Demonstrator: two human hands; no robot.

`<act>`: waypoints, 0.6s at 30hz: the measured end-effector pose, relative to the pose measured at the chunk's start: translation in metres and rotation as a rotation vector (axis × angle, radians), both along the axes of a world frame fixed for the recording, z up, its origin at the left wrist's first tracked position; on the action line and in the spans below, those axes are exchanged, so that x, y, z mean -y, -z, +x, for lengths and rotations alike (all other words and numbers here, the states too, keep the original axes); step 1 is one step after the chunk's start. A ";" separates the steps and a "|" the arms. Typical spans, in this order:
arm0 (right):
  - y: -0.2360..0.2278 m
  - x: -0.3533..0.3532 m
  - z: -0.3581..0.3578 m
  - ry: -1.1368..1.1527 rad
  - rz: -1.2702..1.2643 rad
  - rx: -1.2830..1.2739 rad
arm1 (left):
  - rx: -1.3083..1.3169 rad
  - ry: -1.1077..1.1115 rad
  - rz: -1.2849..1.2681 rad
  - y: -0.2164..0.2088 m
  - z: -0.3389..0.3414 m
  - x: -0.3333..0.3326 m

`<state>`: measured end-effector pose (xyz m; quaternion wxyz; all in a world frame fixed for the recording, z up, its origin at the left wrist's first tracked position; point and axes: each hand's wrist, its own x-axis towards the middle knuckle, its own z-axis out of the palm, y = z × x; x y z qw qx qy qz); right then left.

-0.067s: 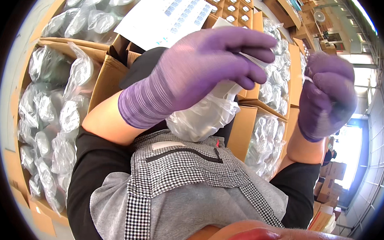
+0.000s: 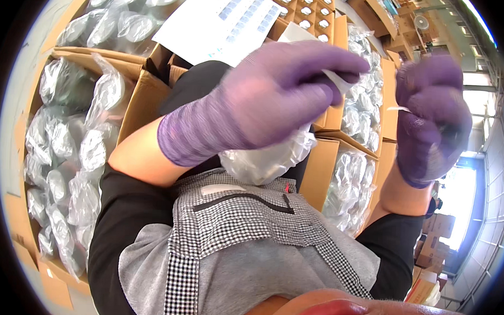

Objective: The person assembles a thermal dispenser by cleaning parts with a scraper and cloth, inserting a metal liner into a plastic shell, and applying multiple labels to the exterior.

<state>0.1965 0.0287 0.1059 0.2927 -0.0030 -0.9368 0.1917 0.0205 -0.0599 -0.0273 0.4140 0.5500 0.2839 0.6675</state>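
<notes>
My left hand (image 2: 284, 95), in a purple knit glove, reaches over my lap with its fingers stretched forward and the thumb below them. A white, flat-looking piece (image 2: 338, 81) shows in the gap between finger and thumb; whether they touch it I cannot tell. Under this hand rests a bulging clear plastic bag (image 2: 266, 161), its contents mostly hidden. My right hand (image 2: 434, 116), gloved alike, is raised at the right with its fingers curled. From its finger side juts a thin white strip (image 2: 399, 109). A dark patch shows in its palm, too blurred to name.
Cardboard boxes of plastic-wrapped items stand at the left (image 2: 63, 145) and beyond my right side (image 2: 345, 183). A printed white sheet (image 2: 212, 31) lies on the boxes ahead. Behind it, a divided carton (image 2: 307, 9) holds white-topped items. More boxes (image 2: 435, 236) are stacked far right.
My left hand has shifted slightly right, and the gap between its fingers and thumb looks narrower. My right hand has moved a little right, and more of the white strip shows.
</notes>
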 end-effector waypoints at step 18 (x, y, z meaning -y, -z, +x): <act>0.025 -0.041 0.000 0.204 -0.899 0.215 | -0.903 -0.681 0.388 0.004 -0.015 -0.028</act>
